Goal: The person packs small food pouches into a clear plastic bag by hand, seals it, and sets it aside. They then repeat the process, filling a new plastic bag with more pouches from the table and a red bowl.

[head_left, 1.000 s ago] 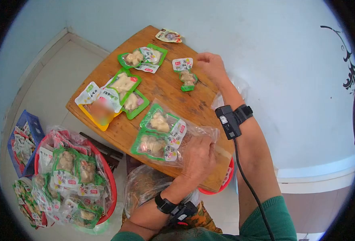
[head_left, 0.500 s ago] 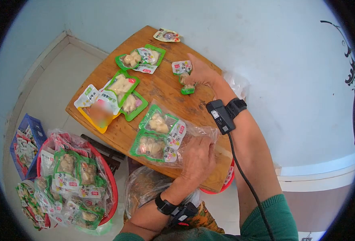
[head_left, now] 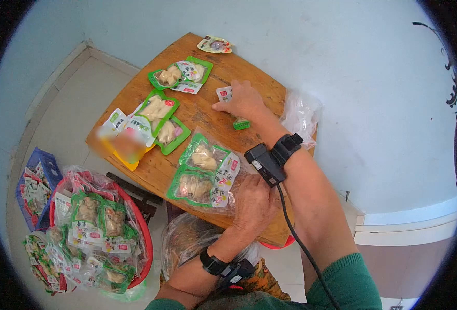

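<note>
Shifted right hand [head_left: 244, 100] across packet [head_left: 242, 124]: half-curled, hold hidden. Resting left hand [head_left: 255, 204] on bag [head_left: 237, 192], grip unclear. Likely picking up; needs firm pinch.

The right hand [head_left: 243, 101] and left hand [head_left: 254, 204] are bare. A wide black strap [head_left: 287, 150] rings the right wrist, carrying a boxy black device [head_left: 271, 169] with a small white label; a black cable [head_left: 296, 235] leads from it. The left wrist wears a matching band [head_left: 213, 263] and black unit [head_left: 237, 274], also with a pale label. Dark green sleeves [head_left: 346, 285] have ribbed edging, and the trousers [head_left: 271, 281] show a mottled orange-and-dark pattern
</note>
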